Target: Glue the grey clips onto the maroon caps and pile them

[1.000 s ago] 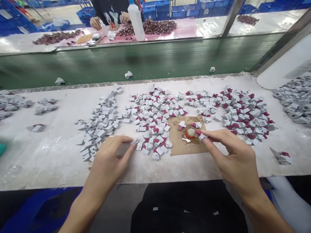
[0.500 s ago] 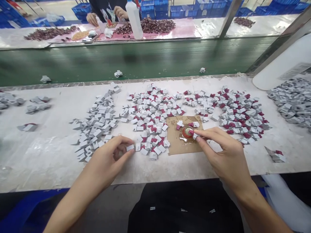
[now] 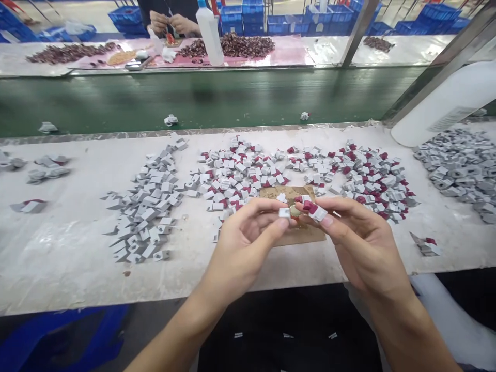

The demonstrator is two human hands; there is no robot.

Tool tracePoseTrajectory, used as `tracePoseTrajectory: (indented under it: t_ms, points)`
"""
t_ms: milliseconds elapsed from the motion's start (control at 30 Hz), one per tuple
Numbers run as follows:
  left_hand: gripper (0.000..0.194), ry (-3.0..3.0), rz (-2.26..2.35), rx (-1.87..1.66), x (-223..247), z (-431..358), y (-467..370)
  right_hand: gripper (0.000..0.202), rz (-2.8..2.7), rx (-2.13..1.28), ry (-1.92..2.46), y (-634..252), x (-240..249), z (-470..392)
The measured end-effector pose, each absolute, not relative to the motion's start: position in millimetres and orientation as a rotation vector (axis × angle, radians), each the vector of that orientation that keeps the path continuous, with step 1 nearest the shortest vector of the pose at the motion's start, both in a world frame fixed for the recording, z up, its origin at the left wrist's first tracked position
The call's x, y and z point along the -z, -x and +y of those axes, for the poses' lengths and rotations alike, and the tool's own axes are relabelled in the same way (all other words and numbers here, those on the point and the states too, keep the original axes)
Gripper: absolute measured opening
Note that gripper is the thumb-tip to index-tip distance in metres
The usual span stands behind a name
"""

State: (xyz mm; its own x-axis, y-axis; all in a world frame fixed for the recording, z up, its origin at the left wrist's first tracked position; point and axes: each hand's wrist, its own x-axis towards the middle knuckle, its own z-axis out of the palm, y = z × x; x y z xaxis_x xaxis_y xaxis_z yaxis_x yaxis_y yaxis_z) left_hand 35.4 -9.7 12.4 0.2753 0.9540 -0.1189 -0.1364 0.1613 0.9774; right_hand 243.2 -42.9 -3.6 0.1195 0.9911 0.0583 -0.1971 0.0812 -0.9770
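Over a brown cardboard piece (image 3: 306, 235), my left hand (image 3: 248, 240) pinches a small grey block (image 3: 284, 213) between thumb and forefinger. Close to its right, my right hand (image 3: 366, 237) grips a grey-and-maroon piece (image 3: 315, 211), its maroon part facing left. A small gap separates the two pieces. Behind my fingers, a round dish (image 3: 295, 210) with a red rim rests on the cardboard, partly hidden. Another grey-and-maroon piece lies by the dish. Plain grey blocks (image 3: 155, 191) are heaped at the left, and mixed grey-and-maroon pieces (image 3: 372, 178) lie at the right.
A green conveyor (image 3: 240, 98) beyond the table carries several small pieces. A large white bottle (image 3: 445, 103) leans at the right beside a grey heap (image 3: 461, 170). Across the conveyor, another person's hands (image 3: 174, 23) work near a white bottle (image 3: 210, 36).
My left hand has moved right with its grey block, up to my right hand. My right hand has lifted its piece slightly off the dish area. The view has shifted a little.
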Motion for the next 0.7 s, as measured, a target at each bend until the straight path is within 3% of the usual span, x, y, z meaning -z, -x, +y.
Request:
tracePoseTrajectory:
  t_ms: [467,700]
  points:
    - [0.02,-1.081,0.909,-0.904,-4,-6,-47,0.019,-1.152,-1.125,1.122,-245,1,-44]
    - [0.008,-1.348,0.966,-0.946,-29,1,-34,0.017,-1.265,-1.155,1.068,-246,-20,-31]
